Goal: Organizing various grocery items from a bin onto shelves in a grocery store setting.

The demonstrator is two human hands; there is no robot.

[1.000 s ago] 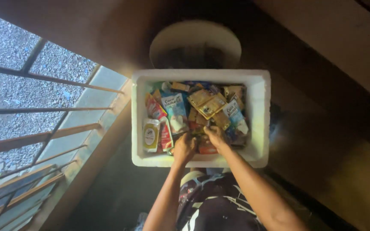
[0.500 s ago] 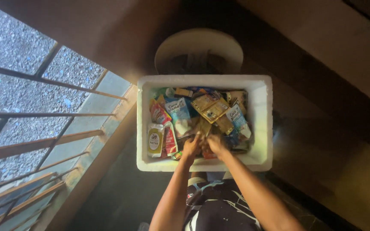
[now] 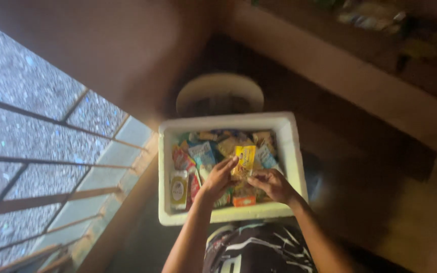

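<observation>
Nearest, at the bottom centre of the frame, the person's dark patterned clothing (image 3: 259, 250) shows between two forearms that reach up into a white rectangular foam box (image 3: 292, 151). The left hand (image 3: 217, 178) has its fingers curled, the tips pinching the lower left edge of a yellow flat snack packet (image 3: 245, 159) raised a little over the other packs at the middle of the box. The right hand (image 3: 271, 184) lies low right in the box, fingers bent over the packs just below that packet; whether it grips anything cannot be told.

Inside the box, a pale cream upright pouch (image 3: 178, 188) stands against the left wall, red wrappers (image 3: 182, 159) lean beside it, a small orange pack (image 3: 244, 200) lies by the near wall, and light blue packets (image 3: 202, 151) and tan ones fill the far half. The box is crowded to its walls.

Beyond its far rim sits a round pale stool top (image 3: 220, 93). Dark open floor lies to the right. A window with thin bars (image 3: 51, 167) fills the left side, and a wooden ledge crosses the upper right
</observation>
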